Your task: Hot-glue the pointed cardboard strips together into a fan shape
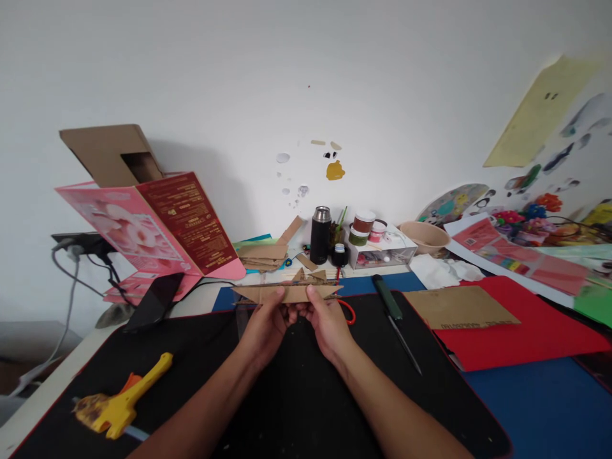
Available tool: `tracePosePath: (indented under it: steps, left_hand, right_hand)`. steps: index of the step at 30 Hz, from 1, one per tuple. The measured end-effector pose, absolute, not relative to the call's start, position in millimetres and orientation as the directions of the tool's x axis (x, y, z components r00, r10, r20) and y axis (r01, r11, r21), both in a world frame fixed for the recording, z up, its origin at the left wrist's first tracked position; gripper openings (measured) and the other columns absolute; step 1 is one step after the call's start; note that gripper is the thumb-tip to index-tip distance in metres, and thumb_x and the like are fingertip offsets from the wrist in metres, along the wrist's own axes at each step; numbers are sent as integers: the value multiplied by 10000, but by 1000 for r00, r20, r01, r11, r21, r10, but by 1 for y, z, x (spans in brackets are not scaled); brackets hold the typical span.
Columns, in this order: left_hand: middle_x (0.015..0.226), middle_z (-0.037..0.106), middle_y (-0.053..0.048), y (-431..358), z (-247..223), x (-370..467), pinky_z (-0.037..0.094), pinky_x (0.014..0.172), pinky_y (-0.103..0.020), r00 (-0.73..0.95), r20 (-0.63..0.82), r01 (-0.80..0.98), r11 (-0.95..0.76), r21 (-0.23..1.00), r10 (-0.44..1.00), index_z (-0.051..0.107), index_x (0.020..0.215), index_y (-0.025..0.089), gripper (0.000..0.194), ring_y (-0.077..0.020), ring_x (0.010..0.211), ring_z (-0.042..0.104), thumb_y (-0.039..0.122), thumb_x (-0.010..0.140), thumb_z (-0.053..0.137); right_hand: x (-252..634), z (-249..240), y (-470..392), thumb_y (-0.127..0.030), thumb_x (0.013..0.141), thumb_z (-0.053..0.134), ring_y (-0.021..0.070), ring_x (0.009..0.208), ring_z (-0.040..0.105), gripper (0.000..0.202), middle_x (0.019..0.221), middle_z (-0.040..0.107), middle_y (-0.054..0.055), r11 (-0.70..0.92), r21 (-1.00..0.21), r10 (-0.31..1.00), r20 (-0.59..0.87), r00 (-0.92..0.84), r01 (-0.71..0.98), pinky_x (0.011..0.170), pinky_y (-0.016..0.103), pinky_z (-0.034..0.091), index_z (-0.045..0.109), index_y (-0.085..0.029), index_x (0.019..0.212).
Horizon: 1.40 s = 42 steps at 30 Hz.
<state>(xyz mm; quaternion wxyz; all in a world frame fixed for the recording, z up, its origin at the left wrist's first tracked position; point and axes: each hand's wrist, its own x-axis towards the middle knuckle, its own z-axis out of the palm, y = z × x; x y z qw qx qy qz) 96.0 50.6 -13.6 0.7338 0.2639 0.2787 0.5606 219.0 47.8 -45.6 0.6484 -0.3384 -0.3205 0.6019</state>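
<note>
Cardboard strip (295, 294), brown and pointy: left hand (264, 325) and right hand (329, 324) pinch it above a flat black mat (291, 401).

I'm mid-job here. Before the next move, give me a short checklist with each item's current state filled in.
1. Left hand gripping the cardboard piece: ok, thumb on its near face.
2. Right hand gripping the same piece: ok, thumb likewise.
3. Green-handled tool apart from the right forearm: ok, it lies on the black mat to the right.
4. Yellow glue gun apart from the left forearm: ok, it lies on the mat to the left.
5. Glue gun hot or cold: cannot tell.
6. Red loop handle fully in sight: not ok, partly hidden near the right hand.
</note>
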Motion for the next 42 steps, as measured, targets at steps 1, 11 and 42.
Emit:
tracePosePath:
  steps: [1,11,42]
  left_hand:
    - [690,698,-20,51,-14,96,493,512,-187,212,-117,-675,232,700,970,740,983,134,442,-103,545,582,361,656,933]
    - [679,652,-7,52,-21,97,466,514,-203,244,-106,-661,245,709,964,720,930,126,334,-104,553,577,377,758,858]
    - [656,542,31,50,-24,97,413,467,-200,192,-131,-673,228,704,973,630,790,141,404,-94,554,531,449,719,882]
  right_hand:
    - [219,-46,48,-534,832,783,165,617,638,393,704,723,47,54,-826,997,12,78,-561,649,305,487,755,-154,928]
    - [217,-39,44,-567,817,779,178,617,634,409,717,715,63,38,-822,998,1,66,-569,632,320,506,749,-160,844]
    - [211,-26,35,-573,849,740,224,689,689,404,741,729,86,40,-815,999,49,0,-578,674,355,552,737,-175,780]
